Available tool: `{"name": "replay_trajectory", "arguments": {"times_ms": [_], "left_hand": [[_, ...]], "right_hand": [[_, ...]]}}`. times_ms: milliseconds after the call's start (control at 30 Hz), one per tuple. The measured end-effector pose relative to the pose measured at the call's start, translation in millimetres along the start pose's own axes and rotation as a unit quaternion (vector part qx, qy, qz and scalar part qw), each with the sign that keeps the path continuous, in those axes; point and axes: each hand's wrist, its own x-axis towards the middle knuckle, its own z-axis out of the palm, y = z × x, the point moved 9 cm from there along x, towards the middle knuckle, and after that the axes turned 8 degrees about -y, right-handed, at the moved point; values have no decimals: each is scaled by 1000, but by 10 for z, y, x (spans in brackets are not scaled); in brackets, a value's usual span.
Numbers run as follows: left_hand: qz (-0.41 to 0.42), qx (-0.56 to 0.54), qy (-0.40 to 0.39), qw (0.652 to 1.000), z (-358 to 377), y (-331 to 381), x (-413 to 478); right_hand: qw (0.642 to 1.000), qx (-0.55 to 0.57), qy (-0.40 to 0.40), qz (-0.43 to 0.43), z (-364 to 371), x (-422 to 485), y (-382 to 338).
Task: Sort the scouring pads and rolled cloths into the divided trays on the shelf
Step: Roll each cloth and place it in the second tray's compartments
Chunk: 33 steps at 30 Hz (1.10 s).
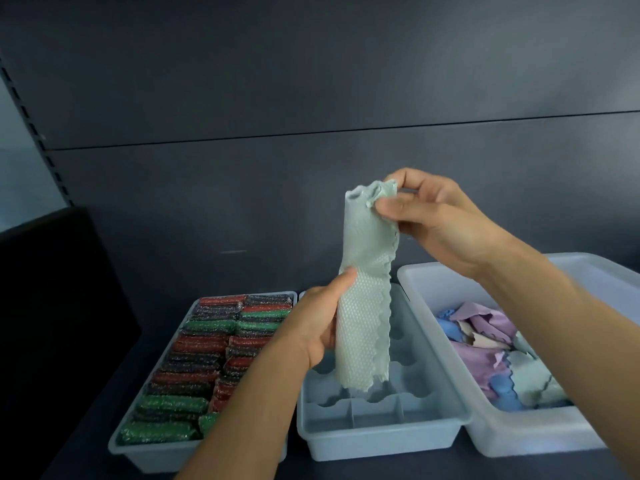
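A pale green textured cloth [367, 299] hangs upright as a loose roll above the middle tray. My right hand [436, 220] pinches its top edge between thumb and fingers. My left hand [318, 323] grips its lower half from the left, thumb on the front. Under the cloth stands a grey divided tray [374, 434] whose visible compartments hold nothing. The left tray [152, 452] is packed with rolled scouring pads [204, 351] in red, green and dark colours.
A larger white bin [540, 434] at the right holds a loose heap of purple, blue, cream and green cloths [491, 351]. All three containers sit on a dark shelf with a grey back panel [311, 98]. A black block [52, 306] stands at the left.
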Motion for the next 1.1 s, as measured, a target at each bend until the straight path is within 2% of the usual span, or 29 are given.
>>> {"name": "replay_trajectory", "arguments": {"times_ms": [200,400,600,633,667,733,767,800,833,900,933,967,1033,1067,1100], "left_hand": [[9,-108,-3,994,-15,87,95],[-4,-205,-6,979,-87,152,98],[40,-105,21,993,-216,291,74],[39,-102,25,994,-239,300,66],[35,-102,29,994,-262,300,68],[33,-109,29,993,-257,317,56],[33,-113,23,993,-227,325,47],[32,-117,15,992,-193,329,44],[30,-119,6,992,-160,330,39],[22,-119,-5,993,-133,308,41],[22,-117,-1,993,-153,289,52],[28,-108,6,994,-180,275,62],[45,-67,29,996,-237,250,54],[53,-51,29,997,-243,249,48],[59,-48,14,997,-215,243,39]], "right_hand": [[995,-27,-91,18,371,-279,194],[977,-175,-118,18,502,-420,368],[952,-285,-112,12,434,-499,453],[936,-337,-100,-10,381,-500,456],[903,-418,-90,-39,353,-491,442],[793,-597,-85,-89,369,-459,479],[748,-650,-84,-104,387,-433,513],[729,-669,-87,-116,425,-402,521],[727,-666,-89,-139,479,-384,505],[752,-620,-72,-212,550,-376,445],[777,-581,-51,-239,551,-373,385],[824,-515,-24,-234,501,-353,351],[942,-310,44,-122,284,-268,401],[977,-202,59,-39,202,-230,526],[992,-110,59,34,182,-218,663]]}}
